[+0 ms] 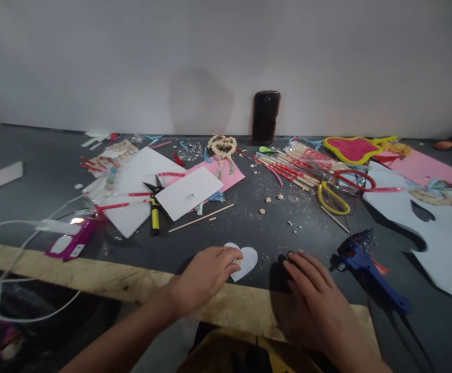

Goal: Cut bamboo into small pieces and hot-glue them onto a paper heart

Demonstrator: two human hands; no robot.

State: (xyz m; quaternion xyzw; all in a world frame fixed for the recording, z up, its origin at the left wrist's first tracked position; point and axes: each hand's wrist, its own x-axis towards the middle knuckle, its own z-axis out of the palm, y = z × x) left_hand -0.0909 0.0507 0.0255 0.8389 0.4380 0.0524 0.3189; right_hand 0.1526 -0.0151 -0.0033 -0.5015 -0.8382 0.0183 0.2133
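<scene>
Black table meets grey wall. The heart lies near the front edge, tip pointing there, long axis slightly slanted; left hand pinches a pale bit, right hand outstretched.

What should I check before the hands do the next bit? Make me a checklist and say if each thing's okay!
1. Heart on the table: ok, though the left hand covers part.
2. What the pale piece at the left fingertips is: cannot tell, too small.
3. Right hand free: ok, nothing shows in it.
4. Glue gun apart from the right hand: ok.
5. Glue gun cool: cannot tell.
6. Table free of crumbs: not ok, some lie scattered beyond the heart.
</scene>
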